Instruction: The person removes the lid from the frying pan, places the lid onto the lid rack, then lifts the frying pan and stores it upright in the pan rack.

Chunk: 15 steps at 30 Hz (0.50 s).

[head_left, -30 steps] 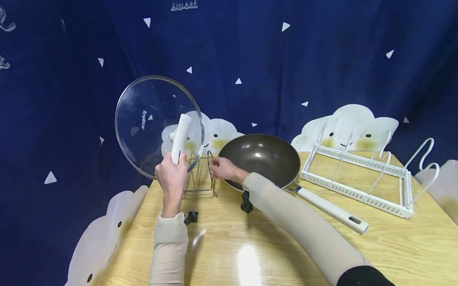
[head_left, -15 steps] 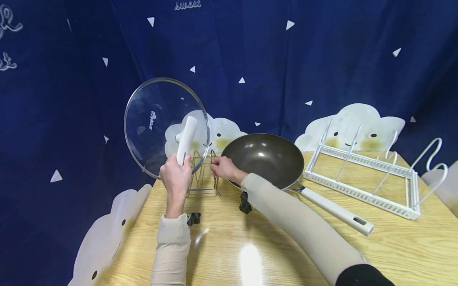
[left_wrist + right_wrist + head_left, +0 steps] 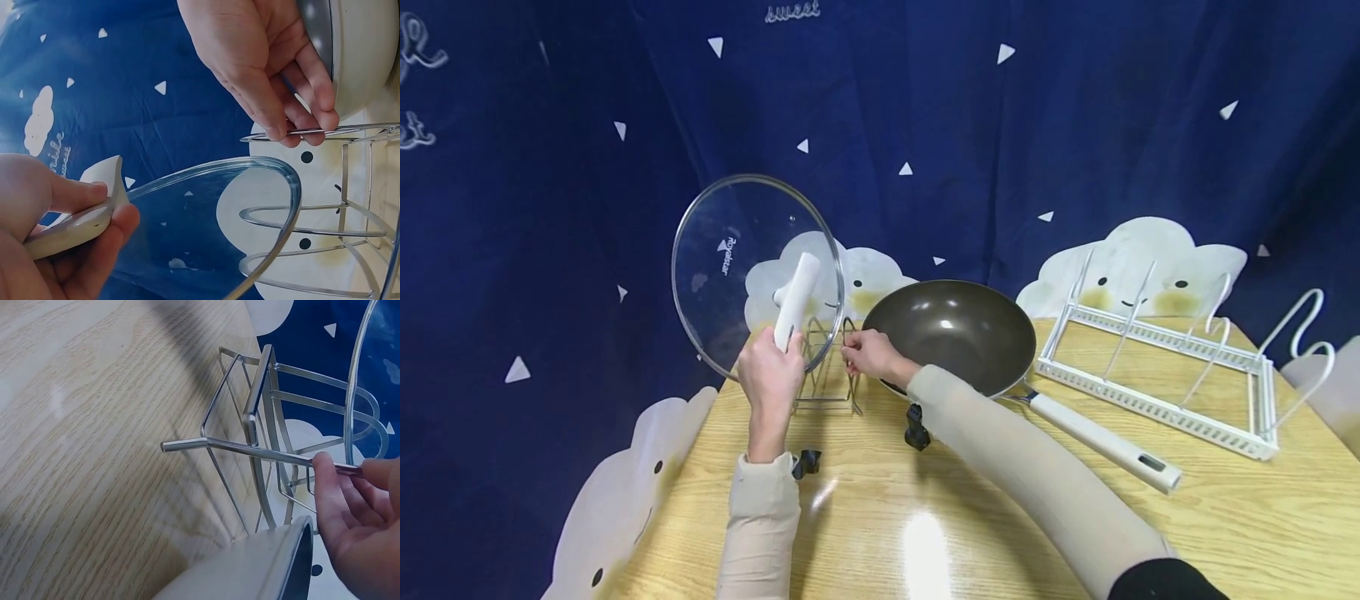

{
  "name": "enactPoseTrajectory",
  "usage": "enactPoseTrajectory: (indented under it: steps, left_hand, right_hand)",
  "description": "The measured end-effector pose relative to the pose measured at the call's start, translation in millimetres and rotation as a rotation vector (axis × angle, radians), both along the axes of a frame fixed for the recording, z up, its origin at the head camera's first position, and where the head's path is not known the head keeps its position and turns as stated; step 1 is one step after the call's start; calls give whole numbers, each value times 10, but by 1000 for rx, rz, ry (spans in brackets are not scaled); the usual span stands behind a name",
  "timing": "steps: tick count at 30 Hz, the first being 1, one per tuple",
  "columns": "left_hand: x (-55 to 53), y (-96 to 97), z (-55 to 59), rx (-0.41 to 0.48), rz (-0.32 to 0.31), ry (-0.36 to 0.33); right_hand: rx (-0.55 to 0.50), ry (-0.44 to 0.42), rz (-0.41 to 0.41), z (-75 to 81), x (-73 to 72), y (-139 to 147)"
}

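My left hand [image 3: 769, 375] grips the white handle [image 3: 796, 296] of a large round glass lid [image 3: 722, 296] with a metal rim. The lid stands nearly upright, its lower right edge overlapping a small metal wire rack [image 3: 823, 407] in the head view. In the left wrist view, the lid's rim [image 3: 294, 187] is close beside the rack's wire loops [image 3: 300, 208]. My right hand [image 3: 876, 354] pinches the rack's right end loop between thumb and fingers, plain in the right wrist view, where the rack [image 3: 253, 451] rests on the table.
A dark wok [image 3: 955, 329] with a white handle [image 3: 1101, 442] stands right of the wire rack, under my right forearm. Farther right is a white rack [image 3: 1150, 400] with upright wire dividers. A blue curtain [image 3: 880, 100] hangs behind the wooden table [image 3: 865, 517].
The lid in my left hand has moved right and slightly down, closer over the wire rack. My right hand keeps its pinch on the rack. The head view has shifted slightly.
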<state>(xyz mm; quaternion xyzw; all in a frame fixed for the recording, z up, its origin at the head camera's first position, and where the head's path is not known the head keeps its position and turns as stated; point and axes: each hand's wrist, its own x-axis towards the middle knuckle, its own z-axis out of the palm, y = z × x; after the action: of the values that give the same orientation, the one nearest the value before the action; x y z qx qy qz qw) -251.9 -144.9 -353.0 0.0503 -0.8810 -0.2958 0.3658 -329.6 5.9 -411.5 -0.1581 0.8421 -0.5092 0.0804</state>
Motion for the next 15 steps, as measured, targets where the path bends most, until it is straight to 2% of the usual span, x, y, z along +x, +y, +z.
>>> enactPoseTrajectory:
  steps: [9, 15]
  left_hand:
    - [15, 52, -22, -12, -28, -86]
    - [16, 64, -45, -15, -46, -100]
  right_hand:
    - [22, 13, -16, -2, 48, 10]
    - [39, 24, -19, -1, 77, 16]
